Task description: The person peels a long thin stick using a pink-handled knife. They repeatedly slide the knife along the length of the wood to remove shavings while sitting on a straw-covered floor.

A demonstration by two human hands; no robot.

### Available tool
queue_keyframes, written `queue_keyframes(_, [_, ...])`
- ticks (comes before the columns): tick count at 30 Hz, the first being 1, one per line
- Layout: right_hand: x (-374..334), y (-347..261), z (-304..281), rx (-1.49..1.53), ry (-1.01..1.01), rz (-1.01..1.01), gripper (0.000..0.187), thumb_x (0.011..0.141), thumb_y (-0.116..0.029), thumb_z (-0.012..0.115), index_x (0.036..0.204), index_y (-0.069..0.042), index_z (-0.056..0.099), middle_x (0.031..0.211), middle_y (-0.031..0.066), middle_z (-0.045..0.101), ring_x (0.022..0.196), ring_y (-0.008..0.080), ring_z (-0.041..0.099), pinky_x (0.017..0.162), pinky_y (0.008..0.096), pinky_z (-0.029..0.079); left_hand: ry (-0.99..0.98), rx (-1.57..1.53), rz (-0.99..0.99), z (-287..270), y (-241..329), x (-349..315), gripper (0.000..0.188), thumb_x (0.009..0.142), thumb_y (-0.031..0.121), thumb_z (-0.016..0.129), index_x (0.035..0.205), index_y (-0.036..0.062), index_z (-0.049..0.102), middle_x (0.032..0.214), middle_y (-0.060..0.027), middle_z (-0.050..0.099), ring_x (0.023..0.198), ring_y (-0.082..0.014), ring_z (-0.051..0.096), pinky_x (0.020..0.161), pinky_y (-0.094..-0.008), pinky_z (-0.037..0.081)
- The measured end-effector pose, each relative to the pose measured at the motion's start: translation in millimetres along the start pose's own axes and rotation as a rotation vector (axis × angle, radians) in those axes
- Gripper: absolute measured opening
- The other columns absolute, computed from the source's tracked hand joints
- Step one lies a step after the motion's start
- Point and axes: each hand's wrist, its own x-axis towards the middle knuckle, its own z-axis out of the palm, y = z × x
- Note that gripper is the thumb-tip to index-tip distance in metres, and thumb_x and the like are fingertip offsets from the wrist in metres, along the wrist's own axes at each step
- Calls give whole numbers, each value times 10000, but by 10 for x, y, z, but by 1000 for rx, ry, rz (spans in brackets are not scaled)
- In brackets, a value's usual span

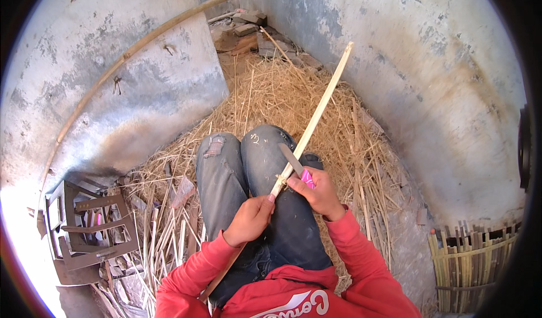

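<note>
A long pale bamboo strip [322, 104] slants across my lap, its far end up and to the right. My left hand [252, 218] is closed around its lower part, and the strip runs on under that forearm. In my right hand [317, 194] is a knife with a pink handle [307, 178]. The grey knife blade [291, 159] lies across the strip just beyond my left hand. Small curled shavings [282, 179] cling to the strip beside the right thumb. My jeans-covered knees are beneath both hands.
Straw-like shavings [271, 92] cover the floor ahead. Split strips [175, 227] lie at the left, near a dark wooden frame [99, 225]. A long bamboo pole [127, 55] arches along the left wall. A slatted bamboo basket [471, 261] stands lower right; bricks [247, 29] lie in the far corner.
</note>
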Motion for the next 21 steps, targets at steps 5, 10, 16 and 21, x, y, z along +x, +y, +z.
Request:
queue_keyframes(5, [23,-17,112,-95,132,-94,230,933,-200,737,828,-3,682,639,32,590,609,60,492,550,303,403,149,314,189,16,97,10,415,1081,275,452,825,-13,606,625,-128,562,589,-243,596,596,-401,462])
queue_keyframes(10, [-42,-20,96,-198,-3,-101,175,924,-147,725,839,3,694,664,62,636,621,85,552,574,307,441,150,253,225,-36,-8,114,456,1101,376,425,807,51,551,606,-2,484,513,-113,458,492,-303,367])
queue_keyframes(16, [-179,-139,-88,-76,95,-135,115,913,-98,721,845,-6,723,721,33,684,647,75,585,605,271,477,-115,-350,-251,-215,223,49,422,1098,447,410,817,133,435,587,56,290,470,-60,262,406,-250,203])
queue_keyframes(21, [47,-13,-491,-209,646,-118,261,808,9,710,1068,-5,707,636,-61,520,558,17,438,476,230,328,-424,-667,-387,-346,140,42,432,1092,480,407,799,163,394,592,69,239,471,-48,203,389,-234,148])
